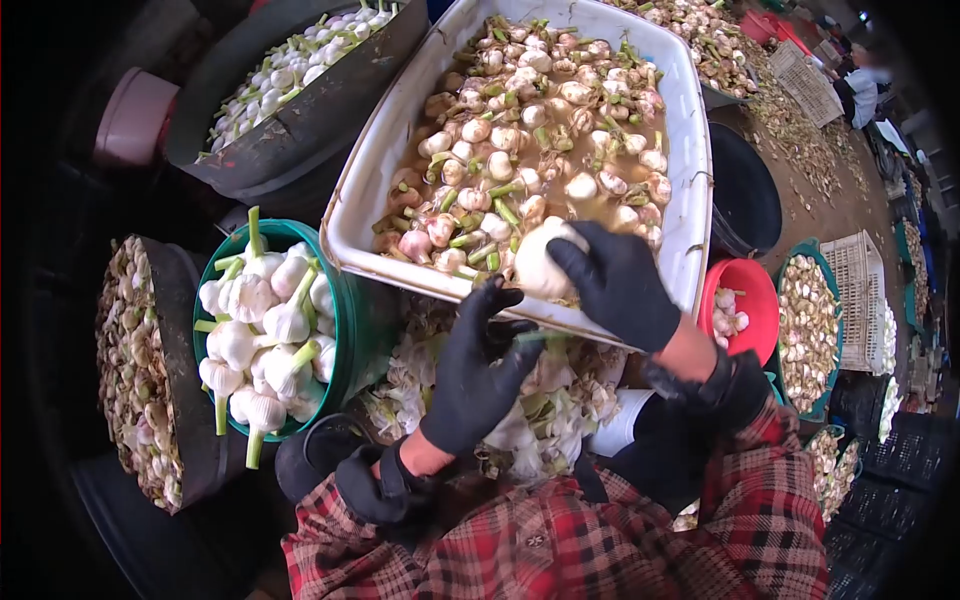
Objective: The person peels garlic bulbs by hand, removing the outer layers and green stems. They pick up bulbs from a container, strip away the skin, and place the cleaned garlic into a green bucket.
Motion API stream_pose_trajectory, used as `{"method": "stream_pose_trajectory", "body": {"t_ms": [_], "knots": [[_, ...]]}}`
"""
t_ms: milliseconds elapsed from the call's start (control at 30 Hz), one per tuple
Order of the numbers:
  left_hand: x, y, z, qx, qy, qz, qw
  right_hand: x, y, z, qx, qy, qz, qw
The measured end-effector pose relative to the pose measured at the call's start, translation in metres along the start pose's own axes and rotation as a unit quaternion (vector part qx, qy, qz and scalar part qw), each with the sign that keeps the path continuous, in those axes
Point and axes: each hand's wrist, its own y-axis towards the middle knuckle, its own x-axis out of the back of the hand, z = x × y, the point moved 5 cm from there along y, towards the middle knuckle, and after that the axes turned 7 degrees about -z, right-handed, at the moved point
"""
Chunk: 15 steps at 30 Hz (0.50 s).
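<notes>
My right hand point(625, 285), in a black glove, grips a large white garlic bulb point(545, 262) over the near rim of a white tub point(690, 190). The tub holds murky water crowded with smaller garlic bulbs point(500, 165), many with green stem stubs. My left hand point(475, 370), also gloved in black, is just below the rim, its fingers curved and apart with nothing between them. A blurred greenish strip point(543, 335) shows beside its thumb. Underneath, peeled skins and leaf scraps point(540, 430) are heaped in front of my lap.
A green bucket point(345, 330) of white, stemmed garlic stands at left, beside a dark container point(170, 370) of dirtier garlic. Behind is a large grey tub point(290, 130) of cleaned bulbs. At right are a red bucket point(755, 310), a white crate point(858, 300) and a distant person point(862, 90).
</notes>
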Motion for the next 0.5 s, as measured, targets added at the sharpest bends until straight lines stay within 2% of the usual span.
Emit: {"method": "stream_pose_trajectory", "body": {"t_ms": [67,100,133,267,333,367,467,500], "knots": [[0.002,0.005,-0.001,0.036,-0.003,0.002,0.999,-0.011,-0.029,0.019,0.006,0.028,0.008,1.0],[0.001,0.004,-0.007,0.024,0.006,0.001,1.0,-0.016,-0.037,0.027,0.044,0.039,0.016,0.998],[0.002,0.003,-0.01,0.028,0.008,-0.002,1.0,-0.018,-0.04,0.028,0.042,0.043,0.019,0.998],[0.009,0.005,-0.013,0.042,-0.012,-0.017,0.999,-0.019,-0.043,0.025,0.084,0.003,-0.007,0.996],[0.011,0.007,-0.016,0.041,-0.023,-0.026,0.999,-0.019,-0.042,0.013,-0.005,0.123,0.008,0.992],[0.013,0.009,-0.01,0.031,-0.028,-0.037,0.998,-0.015,-0.04,0.015,-0.066,0.182,-0.028,0.981],[0.015,0.01,-0.01,-0.019,0.01,-0.064,0.998,-0.002,-0.038,0.036,-0.093,0.157,-0.06,0.981],[0.015,0.01,-0.008,-0.013,0.007,-0.072,0.997,-0.004,-0.041,0.035,-0.076,0.158,-0.086,0.981]]}}
